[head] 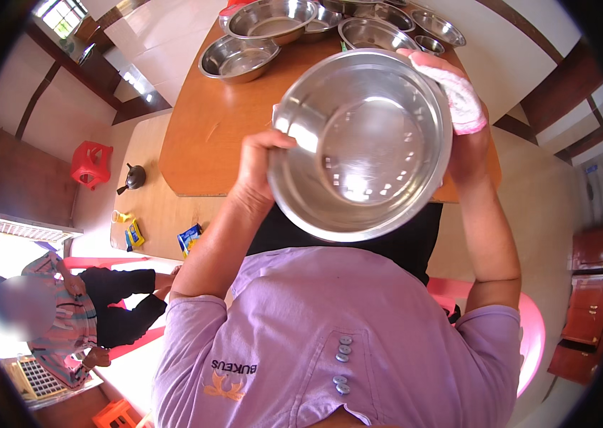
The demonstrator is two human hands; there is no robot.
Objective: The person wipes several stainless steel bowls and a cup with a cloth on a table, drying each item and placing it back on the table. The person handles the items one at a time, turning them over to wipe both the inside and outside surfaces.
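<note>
A large stainless steel basin [371, 144] is held up in front of me, above the near edge of the wooden table, its inside facing the camera. My left hand [265, 160] grips the rim on the left side, with the thumb over the edge. On the right, my right hand [459, 96] supports the basin's outer side and has a pink and white cloth [457, 99] between it and the metal. Some of its fingers are hidden behind the cloth and basin.
Several steel basins, among them one at the far left [240, 58], crowd the far end of the wooden table [199, 139]. A lower table [146, 139] to the left bears a dark teapot [134, 177] and packets. A person [66, 310] sits at left; a red stool [91, 165] stands beyond.
</note>
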